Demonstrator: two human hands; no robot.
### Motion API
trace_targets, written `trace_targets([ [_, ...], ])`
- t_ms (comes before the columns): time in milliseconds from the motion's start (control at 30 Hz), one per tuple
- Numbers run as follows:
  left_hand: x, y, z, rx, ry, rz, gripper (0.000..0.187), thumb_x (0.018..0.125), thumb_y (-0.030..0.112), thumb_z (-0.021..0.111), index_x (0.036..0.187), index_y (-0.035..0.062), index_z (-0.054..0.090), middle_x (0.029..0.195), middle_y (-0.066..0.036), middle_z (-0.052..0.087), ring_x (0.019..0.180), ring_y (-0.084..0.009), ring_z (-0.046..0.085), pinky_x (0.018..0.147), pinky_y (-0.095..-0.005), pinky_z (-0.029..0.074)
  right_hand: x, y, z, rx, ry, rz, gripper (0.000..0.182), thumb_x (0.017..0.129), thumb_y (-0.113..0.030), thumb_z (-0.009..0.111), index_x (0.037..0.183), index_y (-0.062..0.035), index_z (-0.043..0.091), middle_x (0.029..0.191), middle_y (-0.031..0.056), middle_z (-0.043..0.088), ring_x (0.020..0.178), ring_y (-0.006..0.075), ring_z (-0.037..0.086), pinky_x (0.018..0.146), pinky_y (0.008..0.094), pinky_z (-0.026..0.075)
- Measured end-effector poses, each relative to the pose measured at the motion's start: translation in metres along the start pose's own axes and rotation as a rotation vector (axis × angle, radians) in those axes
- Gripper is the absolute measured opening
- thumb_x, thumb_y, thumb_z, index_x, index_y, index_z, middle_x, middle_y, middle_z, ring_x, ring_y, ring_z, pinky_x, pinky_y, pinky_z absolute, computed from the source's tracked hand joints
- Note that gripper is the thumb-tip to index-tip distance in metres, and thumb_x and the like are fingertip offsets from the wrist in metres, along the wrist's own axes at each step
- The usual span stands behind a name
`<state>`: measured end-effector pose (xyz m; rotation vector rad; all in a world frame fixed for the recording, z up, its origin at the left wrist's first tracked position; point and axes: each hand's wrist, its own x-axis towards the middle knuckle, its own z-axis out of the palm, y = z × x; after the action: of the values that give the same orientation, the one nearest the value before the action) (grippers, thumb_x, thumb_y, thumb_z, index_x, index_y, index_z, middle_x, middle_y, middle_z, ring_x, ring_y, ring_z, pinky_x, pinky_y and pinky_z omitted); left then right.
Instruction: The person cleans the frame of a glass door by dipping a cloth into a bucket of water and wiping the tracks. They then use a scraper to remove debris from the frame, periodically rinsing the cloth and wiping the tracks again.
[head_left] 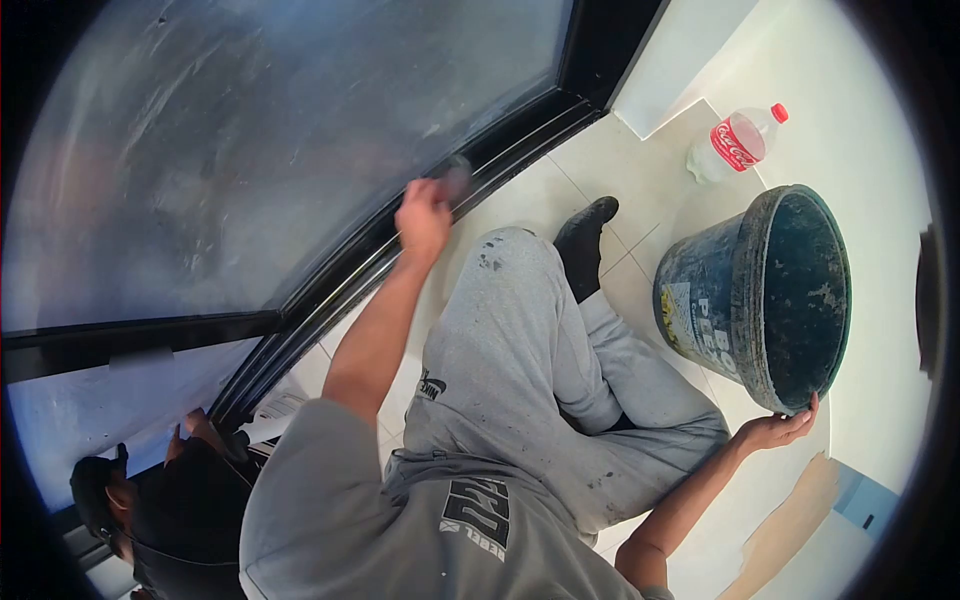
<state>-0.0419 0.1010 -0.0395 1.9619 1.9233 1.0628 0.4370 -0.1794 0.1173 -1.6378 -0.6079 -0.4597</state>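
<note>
My left hand [425, 220] is closed at the black frame of a large glass panel [330, 130]. A small dark, blurred object [457, 180] sticks out from its fingers, too smeared to name. My right hand [780, 428] grips the rim of a worn dark bucket [705, 300] with its fingers. The bucket stands beside my bent legs, its mouth toward the right of the view, pale smears inside and out. Whitish streaks cover the glass. The black door frame [510, 130] runs diagonally beside my left arm.
A bottle with a red Coca-Cola label [737, 145] stands on the tiled floor [640, 240] beyond the bucket. White walls rise on the right. A brown sheet [785, 525] lies at lower right. Another person in black [185, 510] is at lower left, beyond the frame.
</note>
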Motion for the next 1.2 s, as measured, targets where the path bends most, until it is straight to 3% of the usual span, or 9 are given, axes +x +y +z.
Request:
trace_targets([
  [100, 0.011, 0.006, 0.051, 0.030, -0.297, -0.008, 0.037, 0.075, 0.006, 0.062, 0.111, 0.0091, 0.069, 0.115, -0.013, 0.066, 0.100, -0.0371, 0.064, 0.089, -0.0456, 0.052, 0.001, 0.006, -0.001, -0.001, 0.001, -0.022, 0.046, 0.102, -0.033, 0.035, 0.123, 0.0019, 0.057, 0.128, 0.0168, 0.053, 0.117, 0.0287, 0.053, 0.097, 0.0399, 0.045],
  [200, 0.009, 0.010, 0.048, 0.084, -0.305, -0.036, 0.037, 0.078, 0.012, 0.062, 0.114, 0.0118, 0.069, 0.112, -0.016, 0.067, 0.099, -0.0379, 0.064, 0.089, -0.0470, 0.051, 0.003, 0.004, -0.001, -0.017, -0.002, -0.021, 0.047, 0.102, -0.033, 0.034, 0.122, 0.0029, 0.057, 0.127, 0.0175, 0.053, 0.117, 0.0296, 0.052, 0.098, 0.0408, 0.044],
  [400, -0.017, -0.029, -0.024, 0.433, -0.523, -0.005, 0.028, 0.085, 0.018, 0.060, 0.110, 0.0164, 0.071, 0.096, -0.020, 0.069, 0.095, -0.0364, 0.066, 0.084, -0.0469, 0.053, 0.003, 0.010, -0.001, -0.031, -0.023, -0.054, 0.048, 0.102, -0.034, 0.035, 0.121, 0.0055, 0.057, 0.126, 0.0197, 0.053, 0.117, 0.0309, 0.053, 0.099, 0.0418, 0.044],
  [700, -0.110, -0.137, -0.188, 0.740, -0.654, -0.521, 0.024, 0.079, 0.031, 0.072, 0.095, 0.0132, 0.074, 0.091, -0.017, 0.070, 0.087, -0.0370, 0.068, 0.083, -0.0462, 0.054, 0.001, 0.002, -0.003, 0.004, -0.015, 0.005, 0.046, 0.102, -0.033, 0.038, 0.122, 0.0045, 0.057, 0.126, 0.0188, 0.054, 0.117, 0.0296, 0.053, 0.098, 0.0418, 0.045],
  [767, -0.102, -0.130, -0.198, 0.663, -0.605, -0.480, 0.021, 0.080, 0.025, 0.070, 0.096, 0.0112, 0.074, 0.089, -0.018, 0.070, 0.086, -0.0371, 0.068, 0.080, -0.0455, 0.054, 0.000, 0.000, -0.001, 0.008, -0.012, 0.001, 0.046, 0.102, -0.032, 0.038, 0.122, 0.0040, 0.057, 0.126, 0.0182, 0.054, 0.117, 0.0293, 0.053, 0.097, 0.0416, 0.045],
  [900, -0.065, -0.065, -0.152, 0.203, -0.213, -0.314, 0.019, 0.080, 0.009, 0.064, 0.097, 0.0081, 0.071, 0.083, -0.020, 0.069, 0.079, -0.0364, 0.067, 0.071, -0.0439, 0.051, 0.002, 0.006, -0.003, -0.012, -0.023, -0.021, 0.046, 0.102, -0.033, 0.038, 0.122, 0.0030, 0.057, 0.126, 0.0170, 0.054, 0.115, 0.0291, 0.054, 0.094, 0.0404, 0.048],
  [967, -0.034, -0.020, -0.120, 0.034, -0.211, -0.355, 0.026, 0.078, 0.003, 0.060, 0.101, 0.0087, 0.071, 0.084, -0.019, 0.069, 0.079, -0.0363, 0.068, 0.073, -0.0435, 0.051, 0.001, 0.002, -0.002, -0.047, -0.035, -0.041, 0.046, 0.102, -0.034, 0.037, 0.122, 0.0025, 0.057, 0.127, 0.0165, 0.053, 0.115, 0.0290, 0.054, 0.092, 0.0396, 0.050],
  [1033, -0.012, -0.017, -0.064, -0.065, -0.138, -0.129, 0.028, 0.078, 0.004, 0.059, 0.104, 0.0095, 0.071, 0.086, -0.019, 0.070, 0.083, -0.0355, 0.068, 0.076, -0.0445, 0.051, 0.001, 0.003, -0.003, -0.044, -0.035, -0.007, 0.046, 0.102, -0.035, 0.037, 0.122, 0.0012, 0.058, 0.128, 0.0166, 0.052, 0.116, 0.0293, 0.054, 0.090, 0.0395, 0.051],
  [1200, 0.028, 0.006, 0.025, 0.028, -0.380, -0.054, 0.023, 0.079, 0.009, 0.060, 0.099, 0.0107, 0.072, 0.095, -0.019, 0.070, 0.091, -0.0352, 0.067, 0.081, -0.0469, 0.052, -0.001, -0.003, -0.003, -0.059, -0.044, 0.042, 0.047, 0.102, -0.039, 0.037, 0.122, -0.0017, 0.059, 0.131, 0.0149, 0.049, 0.118, 0.0301, 0.054, 0.088, 0.0404, 0.052],
])
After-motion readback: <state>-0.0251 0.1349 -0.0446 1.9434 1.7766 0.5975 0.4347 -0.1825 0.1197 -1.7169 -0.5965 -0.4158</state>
